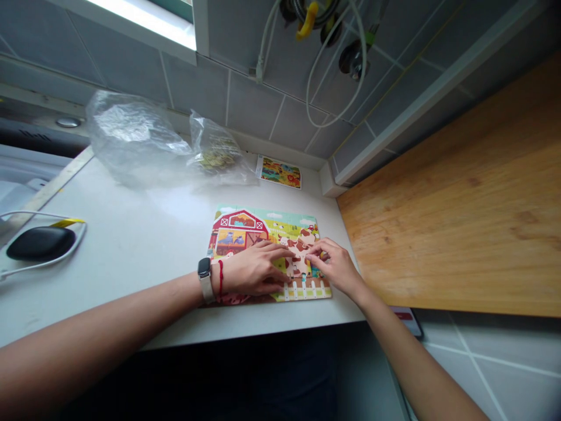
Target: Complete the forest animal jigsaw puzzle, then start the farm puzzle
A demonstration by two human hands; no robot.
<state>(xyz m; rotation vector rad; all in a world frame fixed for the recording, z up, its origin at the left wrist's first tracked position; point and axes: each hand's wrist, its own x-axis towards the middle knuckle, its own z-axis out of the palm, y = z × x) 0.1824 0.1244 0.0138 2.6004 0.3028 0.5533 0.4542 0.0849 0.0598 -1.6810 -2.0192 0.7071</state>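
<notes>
A jigsaw puzzle point(249, 219) with a red barn, a brown-and-white cow and a white fence lies on the white tabletop, mostly put together. Across its lower middle rests my left hand point(258, 268), palm down and fingers spread over the picture beside the cow. It wears a watch and a red string bracelet. At the puzzle's right side, my right hand point(335, 266) has thumb and fingers bent together in a pinch on a puzzle piece point(304, 252) of the cow. The exact outline of that piece is hard to make out.
Clear plastic bags point(140, 137) lie at the back left, the smaller bag point(214, 149) holding pieces. A small picture card point(280, 172) lies near the wall. On the left are a black oval device point(41, 243) and white cable. A wooden panel point(456, 199) borders the right.
</notes>
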